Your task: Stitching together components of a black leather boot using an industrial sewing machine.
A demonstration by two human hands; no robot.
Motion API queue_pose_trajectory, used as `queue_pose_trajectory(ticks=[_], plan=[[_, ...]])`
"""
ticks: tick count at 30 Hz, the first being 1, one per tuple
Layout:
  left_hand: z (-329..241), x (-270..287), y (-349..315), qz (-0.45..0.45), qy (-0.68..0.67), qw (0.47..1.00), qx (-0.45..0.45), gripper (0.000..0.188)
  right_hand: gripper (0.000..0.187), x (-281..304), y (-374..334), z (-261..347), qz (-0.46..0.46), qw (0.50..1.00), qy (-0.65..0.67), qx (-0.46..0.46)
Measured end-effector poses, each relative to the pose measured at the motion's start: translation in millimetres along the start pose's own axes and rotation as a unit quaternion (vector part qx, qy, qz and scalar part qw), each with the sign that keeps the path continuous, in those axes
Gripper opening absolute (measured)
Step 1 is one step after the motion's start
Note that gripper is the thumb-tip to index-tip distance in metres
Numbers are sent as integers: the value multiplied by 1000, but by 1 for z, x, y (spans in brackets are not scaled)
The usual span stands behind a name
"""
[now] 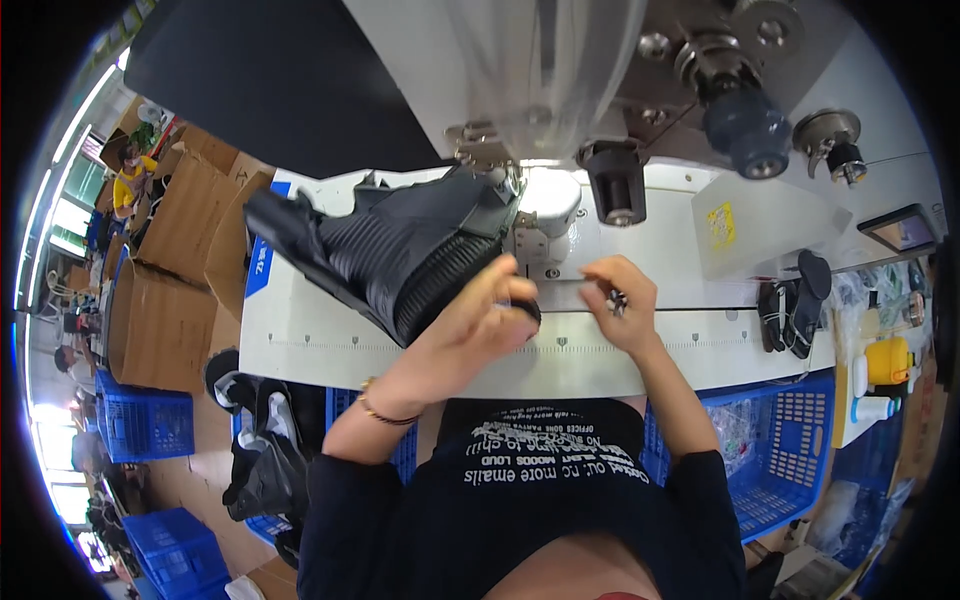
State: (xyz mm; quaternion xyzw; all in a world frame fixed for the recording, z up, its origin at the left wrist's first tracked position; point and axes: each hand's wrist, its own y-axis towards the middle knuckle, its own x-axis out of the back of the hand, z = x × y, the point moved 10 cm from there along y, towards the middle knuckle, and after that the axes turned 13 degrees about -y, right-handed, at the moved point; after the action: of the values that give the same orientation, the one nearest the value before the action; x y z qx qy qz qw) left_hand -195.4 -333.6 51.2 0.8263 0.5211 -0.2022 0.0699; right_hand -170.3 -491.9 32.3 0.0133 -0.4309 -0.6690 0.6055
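A black sewn article (375, 245) with a finely ribbed panel lies on the sewing machine's white bed, left of centre. Its upper right end reaches the stitching area under the machine head. My left hand (480, 320) rests over the ribbed near edge, with its fingers loosely bent and apart. The left hand covers part of that edge, and a dark end shows beyond the fingers. To the right, my right hand (625, 305) is raised over the bed with curled fingers. A small shiny metal piece (616, 302) sits in them, too covered to name.
The sewing machine head (520, 80) overhangs the work. Small black pieces (790, 305) lie on the bed's right end. Blue baskets (780, 480) stand below the bed; black and white pieces (265, 440) hang at the left one. Cardboard boxes (165, 325) stand far left, with people beyond.
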Motion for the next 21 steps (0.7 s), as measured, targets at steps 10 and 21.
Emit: queue_pose_trajectory(ticks=[10, 21], plan=[[-37, 266, -127, -394, 170, 895, -121, 37, 40, -79, -58, 116, 41, 982, 45, 177], [0, 340, -92, -284, -63, 943, -162, 33, 23, -139, -36, 138, 95, 990, 85, 66]])
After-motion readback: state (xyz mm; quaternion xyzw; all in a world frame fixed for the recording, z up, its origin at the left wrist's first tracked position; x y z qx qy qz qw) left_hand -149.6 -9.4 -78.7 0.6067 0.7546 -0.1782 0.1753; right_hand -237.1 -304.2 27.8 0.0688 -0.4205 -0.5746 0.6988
